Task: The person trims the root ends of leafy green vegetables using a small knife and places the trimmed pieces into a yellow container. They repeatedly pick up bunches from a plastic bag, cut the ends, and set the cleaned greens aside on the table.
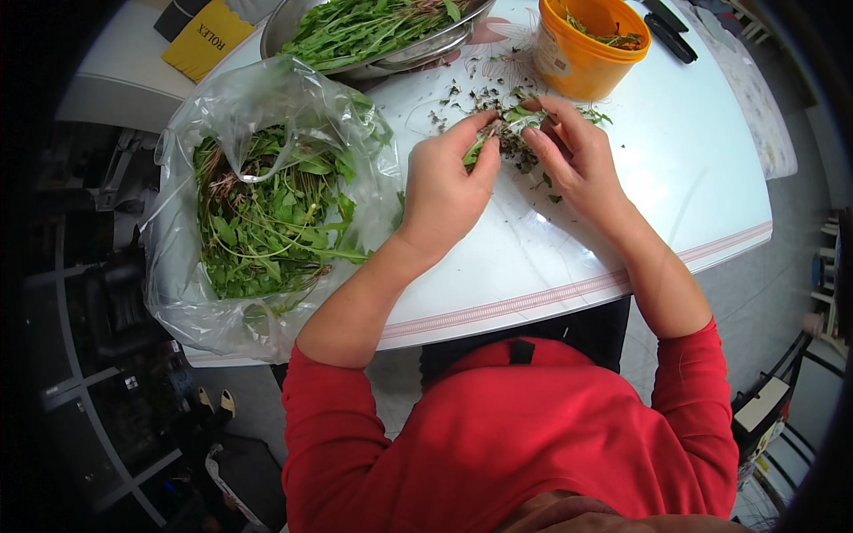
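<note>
Both hands are raised over the table, working on a small leafy green (pixel 481 147) that looks like a dandelion plant. My left hand (pixel 450 185) pinches its stem end between thumb and fingers. My right hand (pixel 579 167) is curled close by, thumb and fingertips closing on leaf bits at the plant's other side. Just beneath lies a heap of dark trimmings and soil crumbs (pixel 520 158), partly hidden by the fingers. Beside my left forearm, a clear plastic bag (pixel 373 191) lies open, full of long-leaved greens (pixel 275 231) with reddish stems.
At the back, a metal basin (pixel 426 55) holds more greens (pixel 369 31). An orange tub (pixel 577 75) with plant scraps stands behind my right hand. Black objects (pixel 671 35) lie at the far right edge, and a yellow bag (pixel 206 40) sits at the back left. The table's front edge (pixel 506 306) curves before me.
</note>
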Demonstrator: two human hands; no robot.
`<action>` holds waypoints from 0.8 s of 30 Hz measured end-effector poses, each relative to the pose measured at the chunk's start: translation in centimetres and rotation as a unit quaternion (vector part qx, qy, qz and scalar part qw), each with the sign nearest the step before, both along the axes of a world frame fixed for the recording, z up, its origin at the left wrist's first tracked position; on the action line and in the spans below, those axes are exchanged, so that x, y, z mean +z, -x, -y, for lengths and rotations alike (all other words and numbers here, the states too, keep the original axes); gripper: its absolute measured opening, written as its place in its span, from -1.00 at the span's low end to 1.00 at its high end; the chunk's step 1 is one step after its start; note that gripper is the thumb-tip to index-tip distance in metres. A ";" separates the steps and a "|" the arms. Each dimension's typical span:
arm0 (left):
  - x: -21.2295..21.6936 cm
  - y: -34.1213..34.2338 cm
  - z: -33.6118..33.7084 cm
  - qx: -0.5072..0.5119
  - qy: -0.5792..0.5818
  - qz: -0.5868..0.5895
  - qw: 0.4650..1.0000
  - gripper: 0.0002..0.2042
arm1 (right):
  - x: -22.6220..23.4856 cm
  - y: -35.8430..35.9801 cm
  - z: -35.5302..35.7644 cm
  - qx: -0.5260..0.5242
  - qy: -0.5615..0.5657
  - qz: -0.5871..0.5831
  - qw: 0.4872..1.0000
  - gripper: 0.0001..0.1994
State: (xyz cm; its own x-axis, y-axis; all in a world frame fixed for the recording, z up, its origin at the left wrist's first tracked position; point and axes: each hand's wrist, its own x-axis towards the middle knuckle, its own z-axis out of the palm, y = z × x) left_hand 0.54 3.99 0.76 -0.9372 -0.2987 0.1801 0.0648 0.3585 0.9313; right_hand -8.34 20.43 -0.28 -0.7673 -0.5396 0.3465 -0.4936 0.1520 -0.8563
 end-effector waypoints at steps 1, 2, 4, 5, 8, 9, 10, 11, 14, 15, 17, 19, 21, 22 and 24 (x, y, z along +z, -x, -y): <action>-0.2 0.0 0.0 -0.006 0.043 -0.007 0.999 -0.72 | 0.1 0.1 0.1 0.007 0.011 0.018 1.000 -0.73; -0.3 0.0 0.0 -0.012 0.086 -0.014 0.996 -0.72 | 0.1 0.3 0.3 0.014 0.022 0.037 0.999 -0.74; -0.1 -0.1 -0.3 -0.006 0.159 -0.049 0.986 -0.71 | 0.0 0.6 0.5 0.030 0.040 0.048 0.998 -0.77; 0.0 -0.1 -0.4 -0.004 0.195 -0.066 0.979 -0.71 | -0.3 0.8 0.7 0.039 0.047 0.041 0.997 -0.79; -0.5 0.1 -0.2 -0.003 0.221 -0.099 0.970 -0.71 | -0.8 1.2 0.7 0.047 0.056 0.050 0.996 -0.83; -0.3 0.0 -0.3 -0.008 0.204 -0.082 0.975 -0.71 | -0.9 1.2 0.6 0.047 0.059 0.056 0.996 -0.84; 0.2 -0.1 -0.4 -0.012 0.187 -0.065 0.980 -0.71 | -1.0 1.3 0.6 0.047 0.063 0.062 0.995 -0.85; 0.5 -0.2 -0.5 -0.017 0.170 -0.048 0.984 -0.70 | -1.0 1.3 0.6 0.048 0.069 0.066 0.994 -0.85; 0.8 0.0 -0.3 -0.087 -0.063 0.013 0.994 -0.70 | -0.8 1.2 0.4 0.053 0.069 0.075 0.993 -0.87; 0.7 0.1 0.1 -0.105 -0.105 0.042 0.988 -0.70 | -0.6 1.1 0.4 0.056 0.066 0.078 0.993 -0.87; 0.3 0.6 1.1 -0.139 -0.188 0.099 0.967 -0.69 | -0.3 1.0 0.2 0.070 0.065 0.070 0.993 -0.88; 0.3 0.5 1.1 -0.152 -0.221 0.124 0.955 -0.71 | -0.1 0.9 0.2 0.077 0.069 0.066 0.992 -0.89; 0.4 0.5 1.0 -0.158 -0.240 0.131 0.949 -0.71 | 0.0 0.8 0.3 0.075 0.079 0.065 0.992 -0.89; 0.4 0.6 1.0 -0.158 -0.243 0.126 0.949 -0.72 | -0.1 0.8 0.3 0.079 0.091 0.083 0.989 -0.89; 0.5 0.5 0.9 -0.150 -0.232 0.122 0.953 -0.73 | -0.4 0.9 0.4 0.086 0.116 0.119 0.982 -0.89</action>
